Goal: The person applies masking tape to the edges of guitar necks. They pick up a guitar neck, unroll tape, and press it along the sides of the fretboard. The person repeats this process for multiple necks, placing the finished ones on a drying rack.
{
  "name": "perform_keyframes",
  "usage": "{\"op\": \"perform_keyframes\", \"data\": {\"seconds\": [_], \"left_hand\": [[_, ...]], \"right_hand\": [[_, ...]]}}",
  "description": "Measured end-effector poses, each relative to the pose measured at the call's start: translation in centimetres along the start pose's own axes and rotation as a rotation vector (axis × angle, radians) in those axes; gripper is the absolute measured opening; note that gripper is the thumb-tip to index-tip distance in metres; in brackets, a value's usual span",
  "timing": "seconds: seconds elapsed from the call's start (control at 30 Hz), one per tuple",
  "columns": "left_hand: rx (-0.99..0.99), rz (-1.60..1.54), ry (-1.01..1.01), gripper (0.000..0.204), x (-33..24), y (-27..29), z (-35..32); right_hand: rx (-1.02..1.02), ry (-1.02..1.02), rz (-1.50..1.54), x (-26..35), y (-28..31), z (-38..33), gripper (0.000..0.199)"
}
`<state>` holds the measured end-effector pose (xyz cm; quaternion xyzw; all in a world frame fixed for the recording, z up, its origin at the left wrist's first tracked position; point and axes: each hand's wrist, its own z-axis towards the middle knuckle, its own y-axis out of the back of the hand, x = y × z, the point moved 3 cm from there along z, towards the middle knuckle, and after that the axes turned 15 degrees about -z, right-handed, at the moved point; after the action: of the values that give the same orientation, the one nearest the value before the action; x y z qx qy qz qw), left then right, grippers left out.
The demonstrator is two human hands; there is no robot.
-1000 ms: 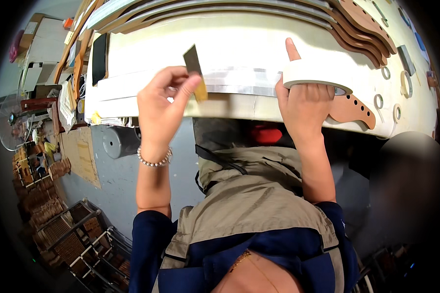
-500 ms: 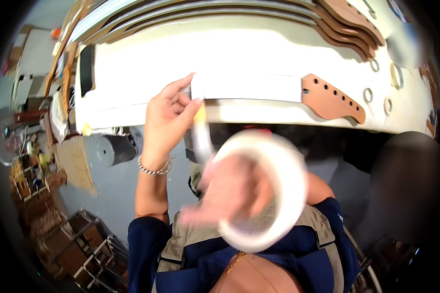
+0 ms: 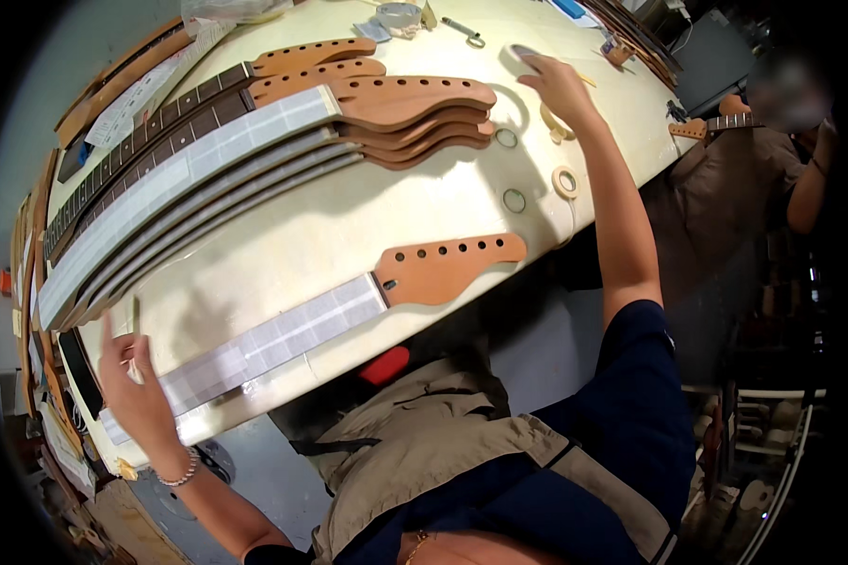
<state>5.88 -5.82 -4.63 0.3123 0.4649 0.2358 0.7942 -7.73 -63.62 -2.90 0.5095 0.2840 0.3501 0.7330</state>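
both hands spread: left hand [image 3: 134, 394] on taped guitar neck [image 3: 320, 315], right hand [image 3: 558, 85] over bench [image 3: 349, 226].

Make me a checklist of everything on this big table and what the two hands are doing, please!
Surface: cream workbench, worn.
Job's things: guitar neck nearest the person, fretboard covered in pale tape.
Clutter: stack of guitar necks; small tape rings; tape roll at the far edge.
Grippers: left hand at the neck's heel end, fingers spread; right hand reaching across the bench, open.
Cables: nothing seen.
Surroundings: another person holds a guitar neck at right.
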Motion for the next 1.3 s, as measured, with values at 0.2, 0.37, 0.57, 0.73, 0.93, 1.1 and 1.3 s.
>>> {"op": "perform_keyframes", "data": {"seconds": [0.2,0.37,0.57,0.73,0.93,1.1,1.3], "left_hand": [[0.363,-0.024,-0.302,0.072,-5.8,-7.0,-2.7],[0.438,0.032,-0.305,0.076,-6.3,-7.5,-2.7],[0.463,-0.007,-0.336,0.072,-3.9,-6.9,-3.4],[0.296,0.297,-0.081,0.056,6.4,-0.1,-2.6],[-0.425,-0.363,0.401,0.048,11.9,6.4,-11.3],[0.081,-1.881,0.78,0.063,4.0,-0.7,-15.3],[-0.734,-2.459,0.662,0.045,2.9,-2.0,-11.3]], "right_hand": [[0.259,0.163,0.027,3.6,-6.3,4.4,0.036],[-0.438,0.268,0.23,6.4,1.0,-4.1,0.024],[-0.281,0.549,0.506,13.6,3.7,-18.6,0.047],[-0.039,0.621,0.211,16.9,2.0,-19.7,0.077],[-0.084,0.527,0.175,18.8,1.8,-18.9,0.057],[-0.303,0.458,0.285,17.6,6.8,-22.1,0.064],[-0.315,0.476,0.266,16.6,9.4,-30.2,0.063]]}}
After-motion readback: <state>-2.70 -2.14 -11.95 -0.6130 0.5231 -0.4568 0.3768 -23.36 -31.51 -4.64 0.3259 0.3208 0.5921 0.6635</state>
